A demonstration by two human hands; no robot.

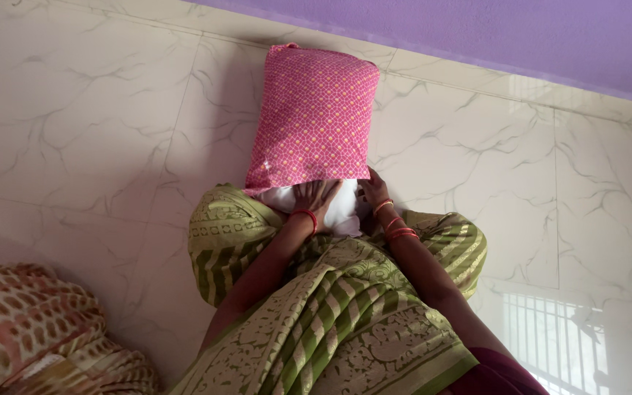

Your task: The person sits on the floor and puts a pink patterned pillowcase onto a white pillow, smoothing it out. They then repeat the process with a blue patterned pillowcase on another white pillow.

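Head camera is looking down at a pillow [314,117] in a pink patterned cover, which is lying on the white marble floor [74,124] with its near end resting against the person's green-clad lap. Its white inner part [345,208] is showing at the open end of the cover, where the left hand [314,196] is pressing flat with fingers spread, while the right hand [373,192] is gripping the cover's edge just beside it. Another patterned cushion [23,322] is lying well apart at lower left.

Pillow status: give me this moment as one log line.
left hand: flat on white pillow | right hand: gripping pink pillowcase edge | pillow: mostly covered | surface: marble floor
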